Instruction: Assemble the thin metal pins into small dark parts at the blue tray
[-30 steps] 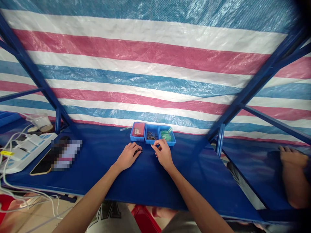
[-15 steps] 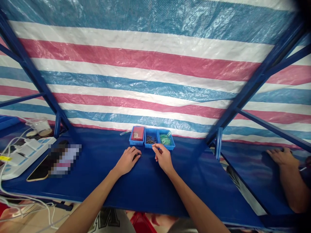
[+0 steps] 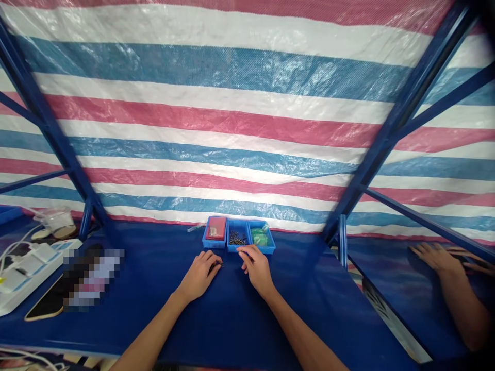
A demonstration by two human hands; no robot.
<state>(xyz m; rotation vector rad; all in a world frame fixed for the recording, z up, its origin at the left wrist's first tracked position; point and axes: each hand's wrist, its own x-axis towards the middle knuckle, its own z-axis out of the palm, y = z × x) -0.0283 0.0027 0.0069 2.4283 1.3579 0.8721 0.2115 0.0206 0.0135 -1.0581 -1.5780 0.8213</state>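
My left hand (image 3: pixel 200 274) rests on the blue table with its fingers curled. A small dark thin piece (image 3: pixel 221 265) pokes out by its fingertips; its kind is too small to tell. My right hand (image 3: pixel 256 269) is at the front edge of the middle blue bin (image 3: pixel 238 225), thumb and forefinger pinched together. Whatever is between those fingertips is too small to make out. Inside the middle bin lie several dark, thin metal pieces (image 3: pixel 235 238) like screws. To its left, a blue bin holds red packets (image 3: pixel 215 230); to its right, another holds green packets (image 3: pixel 260 238).
A white power strip (image 3: pixel 34 268) with plugs and cables and a dark phone (image 3: pixel 46 304) lie at the left. Blue frame posts (image 3: pixel 342 241) stand on both sides. Another person's hand (image 3: pixel 436 257) rests beyond the right post. A striped sheet (image 3: pixel 216 149) hangs behind.
The view has tilted up, so everything sits lower in the picture. My right hand stays pinched at the middle bin's front edge; my left hand remains curled on the table.
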